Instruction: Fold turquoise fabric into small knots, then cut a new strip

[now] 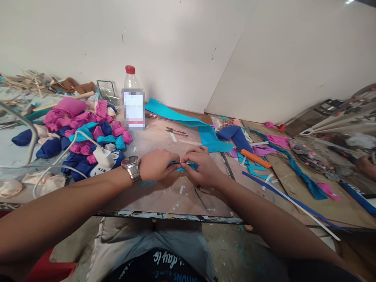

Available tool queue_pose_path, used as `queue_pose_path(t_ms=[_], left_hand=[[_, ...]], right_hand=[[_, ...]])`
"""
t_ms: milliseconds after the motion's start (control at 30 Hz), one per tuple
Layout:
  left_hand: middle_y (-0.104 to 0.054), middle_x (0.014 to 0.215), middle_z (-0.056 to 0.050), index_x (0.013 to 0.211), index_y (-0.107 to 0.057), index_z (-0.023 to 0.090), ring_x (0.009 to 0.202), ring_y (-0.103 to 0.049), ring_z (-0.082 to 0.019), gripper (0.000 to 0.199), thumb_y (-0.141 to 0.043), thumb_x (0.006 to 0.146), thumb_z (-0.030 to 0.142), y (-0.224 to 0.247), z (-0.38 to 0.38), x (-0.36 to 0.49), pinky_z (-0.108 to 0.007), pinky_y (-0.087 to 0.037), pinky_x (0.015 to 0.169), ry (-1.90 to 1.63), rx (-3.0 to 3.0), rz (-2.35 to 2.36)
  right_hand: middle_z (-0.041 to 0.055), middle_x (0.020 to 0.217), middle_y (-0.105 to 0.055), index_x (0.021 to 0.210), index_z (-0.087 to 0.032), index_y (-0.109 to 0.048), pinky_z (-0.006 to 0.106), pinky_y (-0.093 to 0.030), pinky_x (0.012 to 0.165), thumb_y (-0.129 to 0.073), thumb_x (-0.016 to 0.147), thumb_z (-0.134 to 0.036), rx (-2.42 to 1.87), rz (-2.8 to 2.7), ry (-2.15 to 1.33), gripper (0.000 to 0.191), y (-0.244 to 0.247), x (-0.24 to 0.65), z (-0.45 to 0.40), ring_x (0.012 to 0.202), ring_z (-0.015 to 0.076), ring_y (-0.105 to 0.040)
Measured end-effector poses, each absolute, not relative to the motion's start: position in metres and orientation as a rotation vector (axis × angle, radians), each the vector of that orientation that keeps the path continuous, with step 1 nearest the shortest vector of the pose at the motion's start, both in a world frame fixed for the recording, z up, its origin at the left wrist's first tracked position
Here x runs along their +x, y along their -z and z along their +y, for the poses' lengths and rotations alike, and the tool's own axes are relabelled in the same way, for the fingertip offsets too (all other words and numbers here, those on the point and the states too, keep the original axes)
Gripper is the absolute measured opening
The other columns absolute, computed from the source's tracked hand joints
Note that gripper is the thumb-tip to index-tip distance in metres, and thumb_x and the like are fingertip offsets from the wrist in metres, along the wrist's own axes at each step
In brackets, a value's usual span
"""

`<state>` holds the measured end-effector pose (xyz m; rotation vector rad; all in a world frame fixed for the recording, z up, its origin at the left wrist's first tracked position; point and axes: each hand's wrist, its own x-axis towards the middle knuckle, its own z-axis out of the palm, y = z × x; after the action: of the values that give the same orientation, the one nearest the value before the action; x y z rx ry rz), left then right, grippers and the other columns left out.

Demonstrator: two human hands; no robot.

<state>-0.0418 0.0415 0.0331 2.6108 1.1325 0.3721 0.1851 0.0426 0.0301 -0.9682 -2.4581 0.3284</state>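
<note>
At the middle of the table, my left hand (pixel 158 164) pinches the left end of a small piece of blue fabric (pixel 192 166). My right hand (pixel 202 166) pinches the same piece close beside it, and the fingertips of both hands meet. Most of the piece is hidden behind the fingers. Beyond the hands lie small pink thread snips (pixel 178 132). A long turquoise fabric strip (pixel 179 117) runs from the bottle to just behind my right hand.
A red-capped bottle (pixel 132 82), a heap of pink and blue fabric pieces (pixel 85 125) and a white plug (pixel 104 157) on a power strip stand left. An orange cutter (pixel 255 158) and fabric scraps lie right. Another person's hand (pixel 366 167) shows far right.
</note>
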Motion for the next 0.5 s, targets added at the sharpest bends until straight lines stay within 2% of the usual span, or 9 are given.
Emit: queue_pose_path(t_ms=[167, 500], left_hand=[[-0.078, 0.087, -0.005, 0.104, -0.075, 0.021, 0.076, -0.067, -0.02, 0.022, -0.057, 0.099, 0.032, -0.0358, 0.0409, -0.0423, -0.03, -0.035, 0.065, -0.38, 2.533, 1.134], [-0.076, 0.082, -0.005, 0.097, -0.074, 0.02, 0.072, -0.065, -0.02, 0.021, -0.056, 0.095, 0.032, -0.0387, 0.0389, -0.0414, -0.03, -0.031, 0.063, -0.351, 2.527, 1.137]], right_hand=[[0.0026, 0.092, -0.078, 0.092, -0.022, -0.07, 0.047, -0.026, 0.099, -0.063, 0.097, -0.027, -0.967, -2.437, -0.327, 0.01, -0.0294, 0.1863, 0.0428, 0.102, 0.0246, -0.066], [0.0024, 0.091, -0.079, 0.09, -0.023, -0.07, 0.047, -0.027, 0.1, -0.064, 0.095, -0.026, -0.948, -2.436, -0.324, 0.009, -0.0289, 0.1851, 0.0424, 0.103, 0.0249, -0.066]])
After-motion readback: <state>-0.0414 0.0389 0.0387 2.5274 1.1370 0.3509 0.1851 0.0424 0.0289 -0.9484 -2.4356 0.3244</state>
